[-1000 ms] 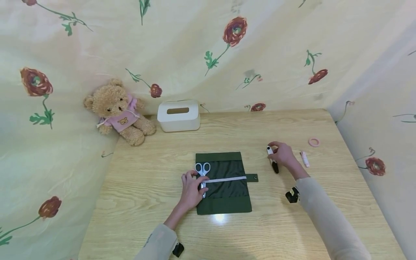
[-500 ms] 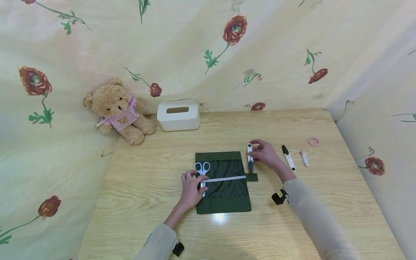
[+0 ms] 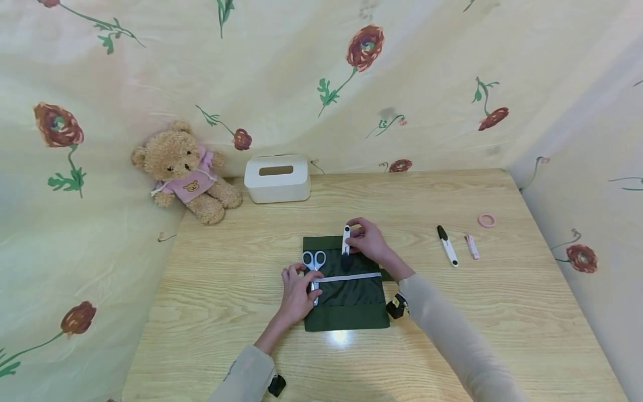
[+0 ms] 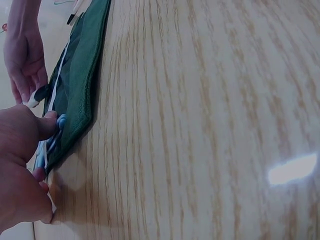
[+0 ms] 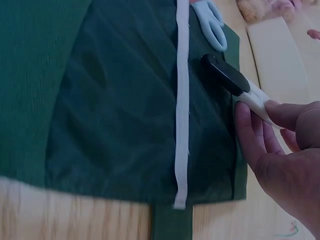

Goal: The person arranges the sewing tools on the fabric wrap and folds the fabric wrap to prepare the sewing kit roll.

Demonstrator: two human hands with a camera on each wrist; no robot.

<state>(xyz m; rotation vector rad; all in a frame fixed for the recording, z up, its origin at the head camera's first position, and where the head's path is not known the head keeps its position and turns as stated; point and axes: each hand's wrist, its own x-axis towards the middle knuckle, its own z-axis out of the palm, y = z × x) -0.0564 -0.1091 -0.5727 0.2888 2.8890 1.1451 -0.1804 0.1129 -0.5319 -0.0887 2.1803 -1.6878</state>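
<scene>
A dark green fabric pouch (image 3: 346, 318) lies unrolled, with a white elastic band (image 3: 351, 276) across its middle. Scissors with pale blue-grey handles (image 3: 313, 268) run under the band along the pouch's left side. My left hand (image 3: 295, 297) holds the scissors there, its fingertips at the band and blades. Over the pouch's upper part, my right hand (image 3: 369, 240) pinches a slim white tool (image 5: 257, 102) with a black cap (image 5: 227, 77). The cap points toward the band and is above it, apart from the scissors. What the cap covers is hidden.
A second white tool with a black end (image 3: 449, 248) lies on the table to the right, beside a small pink-and-white item (image 3: 472, 247) and a pink ring (image 3: 486, 226). At the back stand a white tissue box (image 3: 278, 193) and a teddy bear (image 3: 171, 156).
My right hand has carried the capped white tool leftward from the right of the pouch to above it. My left hand has stayed on the scissors.
</scene>
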